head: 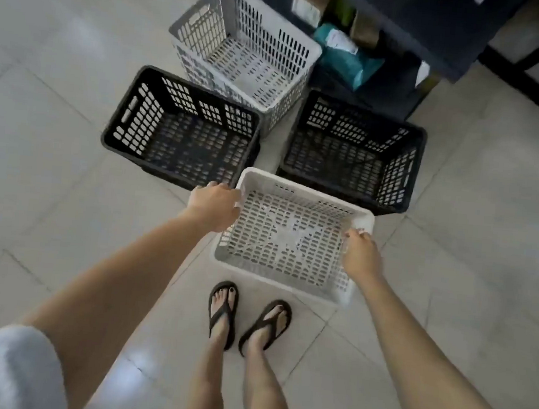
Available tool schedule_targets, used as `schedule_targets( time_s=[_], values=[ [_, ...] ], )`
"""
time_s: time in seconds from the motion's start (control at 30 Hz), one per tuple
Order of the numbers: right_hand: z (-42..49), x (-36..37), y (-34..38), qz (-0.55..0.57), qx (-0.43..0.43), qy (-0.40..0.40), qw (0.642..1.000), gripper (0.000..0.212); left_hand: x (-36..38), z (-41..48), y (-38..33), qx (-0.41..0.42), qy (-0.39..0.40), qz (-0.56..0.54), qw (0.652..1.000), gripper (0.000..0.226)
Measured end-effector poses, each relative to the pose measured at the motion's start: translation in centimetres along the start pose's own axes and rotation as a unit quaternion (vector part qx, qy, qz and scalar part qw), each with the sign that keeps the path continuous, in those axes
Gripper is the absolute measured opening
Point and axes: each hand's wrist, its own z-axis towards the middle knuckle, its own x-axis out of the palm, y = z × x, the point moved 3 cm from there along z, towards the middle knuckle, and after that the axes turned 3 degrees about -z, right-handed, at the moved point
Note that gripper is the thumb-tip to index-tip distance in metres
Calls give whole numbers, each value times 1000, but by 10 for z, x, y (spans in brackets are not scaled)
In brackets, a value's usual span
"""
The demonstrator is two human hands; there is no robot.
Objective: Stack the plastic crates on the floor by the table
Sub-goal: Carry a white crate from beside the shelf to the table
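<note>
Gripping nearest crate, left hand, right hand

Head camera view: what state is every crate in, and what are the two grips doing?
near white crate: upright, empty, held at both side rims.
far white crate: upright, empty, on the floor, unstacked.
left black crate: upright, empty, on the floor, unstacked.
right black crate: upright, empty, on the floor, unstacked.
left grip (hand): holds the near white crate's left rim.
right grip (hand): holds its right rim.
</note>
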Motion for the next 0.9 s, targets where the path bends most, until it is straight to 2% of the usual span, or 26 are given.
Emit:
schedule_targets(
  time_s=[0.2,0.47,0.57,0.73,0.9],
  values=[
    [70,75,-46,24,82,5,996,46,91,88,16,-12,55,20,998,42],
    [162,165,-107,14,175,8,984,58,193,183,35,-60,49,36,996,42],
    [182,189,-121,4,209,22,978,65,218,202,37,-102,35,35,994,44],
    [197,224,-135,31,219,36,975,70,247,215,47,-164,1,-32,986,40],
    [193,222,-140,34,216,-7,976,54,248,211,51,-167,-4,-16,986,40]
  ],
)
